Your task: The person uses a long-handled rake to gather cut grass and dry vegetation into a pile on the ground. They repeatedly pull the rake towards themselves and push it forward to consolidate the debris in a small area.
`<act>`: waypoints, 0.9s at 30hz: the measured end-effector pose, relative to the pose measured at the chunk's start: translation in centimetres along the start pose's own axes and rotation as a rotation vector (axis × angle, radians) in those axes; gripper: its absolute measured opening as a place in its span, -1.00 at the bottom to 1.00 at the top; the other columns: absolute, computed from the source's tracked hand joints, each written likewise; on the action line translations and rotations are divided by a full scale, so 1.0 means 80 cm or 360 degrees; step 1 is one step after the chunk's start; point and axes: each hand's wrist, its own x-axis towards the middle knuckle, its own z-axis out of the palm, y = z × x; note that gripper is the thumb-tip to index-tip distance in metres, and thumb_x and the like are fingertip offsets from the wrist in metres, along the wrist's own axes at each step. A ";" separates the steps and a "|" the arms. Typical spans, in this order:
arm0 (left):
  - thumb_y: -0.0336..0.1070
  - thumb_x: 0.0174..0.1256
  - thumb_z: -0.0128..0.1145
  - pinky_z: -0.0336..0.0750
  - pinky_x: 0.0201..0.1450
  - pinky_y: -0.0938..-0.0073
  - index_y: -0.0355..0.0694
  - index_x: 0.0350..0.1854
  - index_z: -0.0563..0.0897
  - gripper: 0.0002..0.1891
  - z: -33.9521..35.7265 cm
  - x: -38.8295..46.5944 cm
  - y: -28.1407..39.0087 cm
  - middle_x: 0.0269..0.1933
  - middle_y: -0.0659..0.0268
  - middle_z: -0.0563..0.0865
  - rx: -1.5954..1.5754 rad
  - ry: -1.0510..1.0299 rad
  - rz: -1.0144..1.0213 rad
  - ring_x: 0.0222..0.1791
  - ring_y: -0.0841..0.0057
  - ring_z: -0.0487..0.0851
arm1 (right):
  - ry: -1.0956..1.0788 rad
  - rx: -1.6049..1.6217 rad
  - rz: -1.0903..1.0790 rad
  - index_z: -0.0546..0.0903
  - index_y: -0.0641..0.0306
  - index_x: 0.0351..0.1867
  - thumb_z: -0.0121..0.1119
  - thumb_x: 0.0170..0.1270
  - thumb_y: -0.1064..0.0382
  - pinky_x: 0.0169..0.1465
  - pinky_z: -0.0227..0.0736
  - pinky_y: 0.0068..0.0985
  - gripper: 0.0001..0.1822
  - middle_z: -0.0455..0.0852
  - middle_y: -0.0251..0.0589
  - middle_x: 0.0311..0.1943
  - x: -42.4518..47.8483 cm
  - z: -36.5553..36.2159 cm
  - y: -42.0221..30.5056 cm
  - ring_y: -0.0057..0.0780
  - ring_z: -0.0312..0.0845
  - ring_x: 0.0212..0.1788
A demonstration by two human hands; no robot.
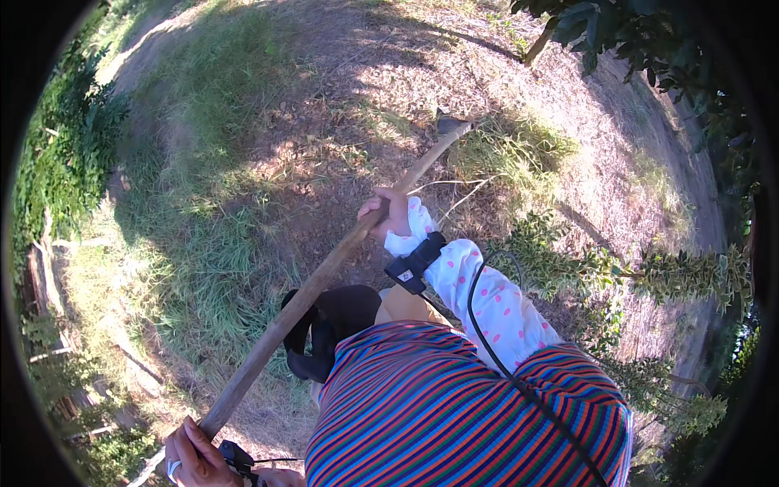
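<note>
A long wooden-handled hoe slants across the view, its weathered handle (286,318) running from lower left to upper right. Its dark metal blade (449,124) is at the far end, by the ground beside a grass clump (517,146). My right hand (397,213), below a white sleeve with pink dots (496,298), wraps the handle around its middle. At lower left, my left hand (193,458), wearing a ring, grips the handle near its rear end. Both wrists carry black strapped devices, one of them a box (414,265) on the right sleeve.
Dry leaf litter (377,91) covers the ground ahead, with long green grass (213,274) to the left. Variegated shrub branches (608,268) reach in from the right. Dark leafy foliage (639,36) hangs at upper right, beside a thin trunk (540,44). A black cable (487,341) loops along my right arm.
</note>
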 end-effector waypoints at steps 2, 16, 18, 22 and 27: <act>-0.27 0.35 0.14 0.39 -0.50 0.19 -0.31 -0.36 0.68 -0.79 -0.008 0.026 -0.004 -0.53 0.06 0.64 -0.0072 -0.0273 -0.0178 -0.56 0.11 0.58 | 0.0091 -0.0004 0.0226 0.36 0.23 -0.39 0.14 0.23 0.44 -0.25 0.38 -0.24 -0.83 0.37 -0.26 -0.62 0.027 0.002 0.013 -0.33 0.36 -0.52; -0.02 0.26 0.22 0.40 -0.54 0.13 -0.24 -0.50 0.60 -0.64 0.163 0.261 -0.108 -0.62 0.06 0.60 -0.0058 -0.0950 0.0038 -0.59 0.08 0.61 | -0.0468 -0.2727 -0.0119 0.51 0.20 -0.23 0.25 0.08 0.31 -0.18 0.49 -0.29 -0.78 0.57 -0.23 -0.39 0.220 -0.010 0.199 -0.26 0.54 -0.34; -0.02 0.27 0.22 0.40 -0.57 0.15 -0.22 -0.45 0.59 -0.67 0.171 0.286 -0.130 -0.62 0.09 0.61 -0.0140 -0.0937 0.0089 -0.60 0.11 0.62 | -0.0498 -0.2968 -0.0223 0.53 0.18 -0.21 0.27 0.06 0.30 -0.18 0.50 -0.30 -0.76 0.59 -0.23 -0.36 0.244 -0.004 0.218 -0.26 0.56 -0.32; -0.06 0.32 0.19 0.41 -0.64 0.15 -0.21 -0.46 0.46 -0.67 0.197 0.318 -0.173 -0.60 0.10 0.59 -0.0208 -0.1062 0.0290 -0.64 0.11 0.61 | -0.0514 -0.3345 -0.0358 0.56 0.16 -0.18 0.29 0.02 0.28 -0.17 0.52 -0.32 -0.71 0.63 -0.23 -0.31 0.270 0.007 0.236 -0.26 0.59 -0.28; -0.06 0.32 0.18 0.42 -0.67 0.20 -0.20 -0.45 0.45 -0.67 0.213 0.341 -0.199 -0.54 0.15 0.59 -0.0356 -0.0998 0.0389 -0.67 0.17 0.60 | -0.0542 -0.3641 -0.0480 0.61 0.13 -0.13 0.33 -0.03 0.25 -0.16 0.55 -0.35 -0.65 0.68 -0.23 -0.24 0.291 0.020 0.238 -0.25 0.64 -0.23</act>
